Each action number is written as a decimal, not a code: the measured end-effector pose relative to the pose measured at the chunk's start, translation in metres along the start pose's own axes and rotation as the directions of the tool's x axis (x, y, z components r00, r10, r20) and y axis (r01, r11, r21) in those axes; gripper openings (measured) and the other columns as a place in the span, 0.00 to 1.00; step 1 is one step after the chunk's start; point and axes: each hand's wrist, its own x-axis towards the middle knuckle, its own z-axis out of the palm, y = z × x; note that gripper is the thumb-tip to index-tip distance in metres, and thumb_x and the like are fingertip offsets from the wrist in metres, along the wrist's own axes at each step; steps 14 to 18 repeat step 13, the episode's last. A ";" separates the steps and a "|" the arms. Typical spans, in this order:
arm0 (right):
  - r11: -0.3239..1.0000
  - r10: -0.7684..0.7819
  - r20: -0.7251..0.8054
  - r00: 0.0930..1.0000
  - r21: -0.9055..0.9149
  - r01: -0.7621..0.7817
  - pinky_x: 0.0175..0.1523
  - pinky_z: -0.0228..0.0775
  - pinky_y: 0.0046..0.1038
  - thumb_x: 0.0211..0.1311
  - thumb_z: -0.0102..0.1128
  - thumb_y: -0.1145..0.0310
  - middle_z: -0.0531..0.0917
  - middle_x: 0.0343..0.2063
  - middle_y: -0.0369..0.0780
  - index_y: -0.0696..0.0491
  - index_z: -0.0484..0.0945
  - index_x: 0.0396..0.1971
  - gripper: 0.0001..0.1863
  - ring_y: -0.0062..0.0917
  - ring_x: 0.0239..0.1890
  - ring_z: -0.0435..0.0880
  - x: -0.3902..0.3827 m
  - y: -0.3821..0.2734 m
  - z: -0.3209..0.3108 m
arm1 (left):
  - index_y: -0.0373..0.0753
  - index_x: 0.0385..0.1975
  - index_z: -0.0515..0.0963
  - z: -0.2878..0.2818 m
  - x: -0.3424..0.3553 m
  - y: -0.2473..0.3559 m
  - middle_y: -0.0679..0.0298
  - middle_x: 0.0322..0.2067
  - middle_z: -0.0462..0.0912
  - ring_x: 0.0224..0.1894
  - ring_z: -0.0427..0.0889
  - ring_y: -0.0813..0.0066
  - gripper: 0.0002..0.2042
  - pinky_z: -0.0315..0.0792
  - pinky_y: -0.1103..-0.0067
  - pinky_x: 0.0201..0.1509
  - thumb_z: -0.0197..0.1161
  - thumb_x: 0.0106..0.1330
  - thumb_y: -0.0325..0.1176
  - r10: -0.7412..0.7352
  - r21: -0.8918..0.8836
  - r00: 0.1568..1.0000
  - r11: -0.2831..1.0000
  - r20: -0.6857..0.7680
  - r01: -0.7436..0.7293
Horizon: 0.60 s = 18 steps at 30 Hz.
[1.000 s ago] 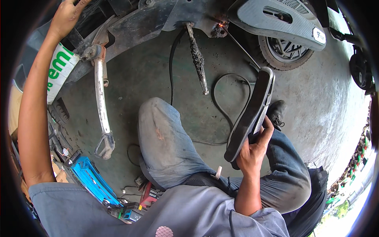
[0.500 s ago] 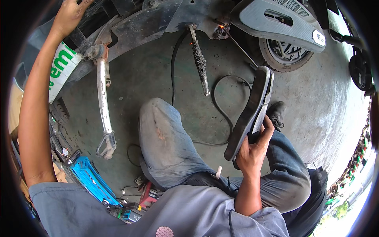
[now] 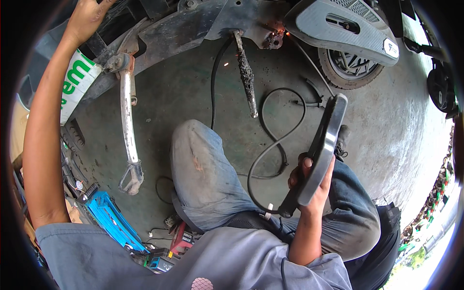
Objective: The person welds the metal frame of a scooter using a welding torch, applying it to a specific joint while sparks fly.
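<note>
My right hand (image 3: 316, 188) is closed round a black welding electrode holder (image 3: 325, 154); its cable leaves the handle's lower end. A thin welding rod (image 3: 311, 64) runs from the holder's top toward a blackened metal bracket (image 3: 274, 40) on the vehicle's underside. Orange sparks glow at that bracket. High at the left edge, my left hand (image 3: 88, 18) is raised beside the vehicle's dark frame (image 3: 169, 35). Its fingertips are cut off by the picture's edge, so its grip cannot be made out. A crusted metal rod (image 3: 245, 72) sticks out below the frame.
A worn side stand (image 3: 126, 116) with a spring hangs at the left. A wheel (image 3: 350, 67) sits under a grey cover (image 3: 343, 34). The black cable (image 3: 280, 140) loops over the concrete floor. Blue equipment (image 3: 113, 220) and a red tool (image 3: 182, 239) lie lower left.
The electrode holder has turned and shifted right and down, so its grey side shows. Its rod now meets the bracket farther right. The cable loop has moved; my left hand stays put.
</note>
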 end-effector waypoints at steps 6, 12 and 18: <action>0.859 -0.259 -0.019 0.966 -0.462 0.221 0.50 0.73 0.24 0.67 0.59 0.79 0.79 0.46 0.44 0.58 0.56 0.66 0.31 0.23 0.45 0.79 0.007 0.008 0.002 | 0.25 0.31 0.78 0.006 -0.001 -0.008 0.43 0.26 0.79 0.33 0.81 0.56 0.38 0.71 0.65 0.40 0.54 0.67 0.66 0.019 -0.041 1.000 0.999 -0.010 -0.020; 0.734 -0.295 0.031 0.955 -0.633 0.247 0.61 0.69 0.34 0.64 0.58 0.80 0.79 0.52 0.55 0.59 0.54 0.68 0.34 0.37 0.54 0.81 0.004 0.007 0.006 | 0.27 0.30 0.79 0.007 0.000 -0.001 0.42 0.26 0.79 0.32 0.81 0.54 0.37 0.71 0.65 0.41 0.53 0.68 0.66 -0.007 -0.055 1.000 0.998 0.014 0.008; 0.736 -0.293 0.034 0.956 -0.630 0.248 0.61 0.69 0.34 0.64 0.58 0.80 0.79 0.52 0.55 0.59 0.54 0.68 0.34 0.37 0.54 0.81 0.004 0.008 0.008 | 0.27 0.30 0.79 0.005 -0.001 -0.001 0.42 0.26 0.79 0.32 0.81 0.54 0.37 0.71 0.65 0.41 0.53 0.68 0.66 -0.007 -0.052 1.000 0.999 0.012 0.008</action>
